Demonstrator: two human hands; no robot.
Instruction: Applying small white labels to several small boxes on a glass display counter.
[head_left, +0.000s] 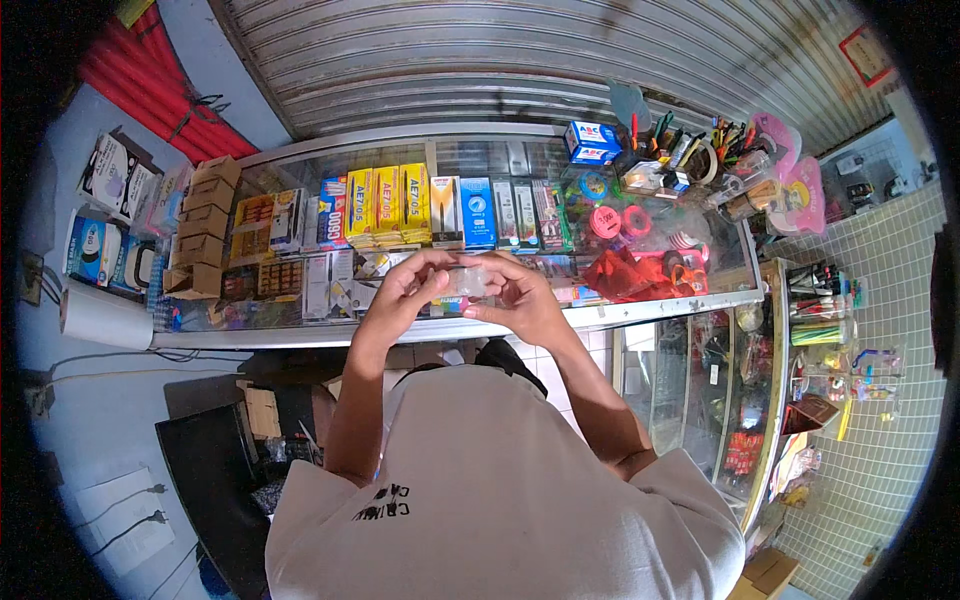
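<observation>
Above the front edge of a glass display counter (247, 337), my left hand (405, 296) and my right hand (525, 296) meet around a small clear plastic piece (471, 281). The fingers of both hands pinch it from either side; its exact kind is hard to tell. Beyond my fingertips, yellow pen boxes (387, 202) are lined up with a blue box (478, 212) and a white box with an orange pattern (446, 210). My hands hide part of the lower row of boxes.
Open brown cartons (206, 225) stand at the left beside a white paper roll (105, 319). Crumpled red material (634, 274) lies to the right, below a pen-and-tool organizer (660, 176). A glass cabinet (697, 390) stands at lower right, a dark monitor (206, 480) at lower left.
</observation>
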